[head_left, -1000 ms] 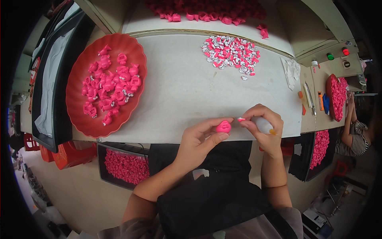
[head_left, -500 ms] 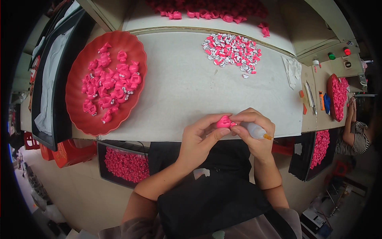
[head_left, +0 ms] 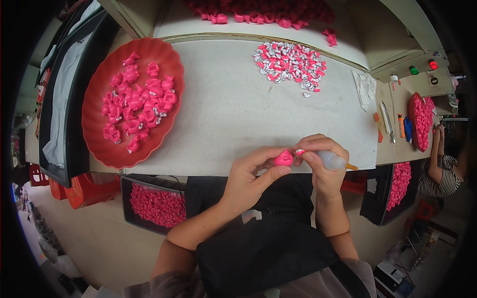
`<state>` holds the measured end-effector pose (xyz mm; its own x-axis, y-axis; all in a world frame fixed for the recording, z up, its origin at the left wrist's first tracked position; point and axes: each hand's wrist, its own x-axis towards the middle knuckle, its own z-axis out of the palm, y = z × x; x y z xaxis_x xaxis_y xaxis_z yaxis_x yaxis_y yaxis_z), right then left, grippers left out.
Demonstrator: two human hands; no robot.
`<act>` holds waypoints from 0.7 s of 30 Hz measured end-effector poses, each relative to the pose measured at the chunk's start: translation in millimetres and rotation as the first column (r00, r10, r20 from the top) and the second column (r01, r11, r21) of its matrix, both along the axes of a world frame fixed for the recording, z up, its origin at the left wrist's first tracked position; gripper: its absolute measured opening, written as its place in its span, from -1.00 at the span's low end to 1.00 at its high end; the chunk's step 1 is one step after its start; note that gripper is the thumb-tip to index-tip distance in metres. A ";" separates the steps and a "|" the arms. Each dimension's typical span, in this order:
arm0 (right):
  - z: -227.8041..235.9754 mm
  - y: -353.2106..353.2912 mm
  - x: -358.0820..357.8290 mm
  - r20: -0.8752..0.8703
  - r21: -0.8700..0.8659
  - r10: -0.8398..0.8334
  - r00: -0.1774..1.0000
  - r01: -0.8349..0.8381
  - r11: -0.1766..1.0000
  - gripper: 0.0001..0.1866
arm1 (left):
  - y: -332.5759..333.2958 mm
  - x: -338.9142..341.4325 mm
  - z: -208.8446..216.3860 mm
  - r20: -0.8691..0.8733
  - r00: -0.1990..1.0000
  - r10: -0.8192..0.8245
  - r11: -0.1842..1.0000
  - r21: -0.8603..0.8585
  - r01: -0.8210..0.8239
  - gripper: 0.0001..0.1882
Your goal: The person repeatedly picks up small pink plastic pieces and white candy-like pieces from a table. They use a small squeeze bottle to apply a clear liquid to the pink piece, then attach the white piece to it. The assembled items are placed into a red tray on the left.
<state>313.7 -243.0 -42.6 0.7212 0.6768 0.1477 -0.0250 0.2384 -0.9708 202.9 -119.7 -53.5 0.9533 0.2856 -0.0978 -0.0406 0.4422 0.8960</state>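
Near the table's front edge, my left hand (head_left: 253, 174) is closed, pinching a glossy pink plastic figure part (head_left: 283, 158) between thumb and fingers. Just to its right, my right hand (head_left: 325, 161) grips a small pink-and-white piece (head_left: 299, 151) at its fingertips. That same hand also keeps a translucent squeeze bottle (head_left: 332, 160) with an amber nozzle (head_left: 351, 167) tucked against it, the nozzle pointing right. A slight gap separates the pink part from the small piece. Farther back lies a heap of similar pink-and-white pieces (head_left: 290, 62) on the white sheet (head_left: 223, 109).
A scalloped red tray (head_left: 171, 59) of pink parts stands at left, beside a black bin (head_left: 57, 99). Pink parts line the shelf (head_left: 256, 19) behind. Crates of pink parts (head_left: 158, 203) sit below table level. At far right are a co-worker's arms (head_left: 436, 154).
My hands have drawn slightly apart. The small piece, earlier against the pink part, is now separate in my right fingertips. The squeeze bottle has shifted right with that hand.
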 end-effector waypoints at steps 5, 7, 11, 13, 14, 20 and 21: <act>3.5 4.7 -0.7 0.278 -0.091 0.042 0.960 -0.017 0.996 -0.87 | -2.1 -0.1 -3.0 0.029 0.999 0.025 0.997 0.076 -0.027 -0.71; 4.5 5.1 1.3 0.373 -0.123 0.079 0.925 -0.036 0.992 -0.86 | -2.1 0.0 -3.4 0.053 0.998 0.022 0.995 0.095 -0.027 -0.71; 5.3 -1.0 5.2 0.422 -0.149 0.140 0.896 -0.083 0.985 -0.80 | 0.1 -2.3 -3.3 0.032 0.999 -0.037 0.996 0.078 0.034 -0.72; 9.3 -4.2 6.3 0.444 -0.198 0.187 0.876 -0.108 0.974 -0.75 | 2.6 -3.9 0.0 -0.011 0.997 -0.077 0.997 -0.001 0.077 -0.73; 15.6 -5.2 7.3 0.469 -0.244 0.225 0.854 -0.119 0.962 -0.72 | 4.3 -4.4 4.6 -0.040 0.994 -0.098 0.993 -0.067 0.095 -0.73; 19.9 -4.9 10.5 0.667 -0.248 0.249 0.703 -0.106 0.963 -0.61 | 6.7 -1.9 12.3 -0.036 0.968 -0.247 0.927 -0.301 0.225 -0.73; 19.4 -3.5 12.1 0.705 -0.241 0.266 0.657 -0.130 0.962 -0.60 | 6.4 -2.9 13.0 -0.032 0.967 -0.252 0.924 -0.306 0.231 -0.73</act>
<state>325.8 -246.5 -23.2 0.2761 0.8526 0.4437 0.6732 0.1579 -0.7224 200.0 -113.3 -40.5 0.9776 -0.0047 -0.2106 0.1580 0.6773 0.7185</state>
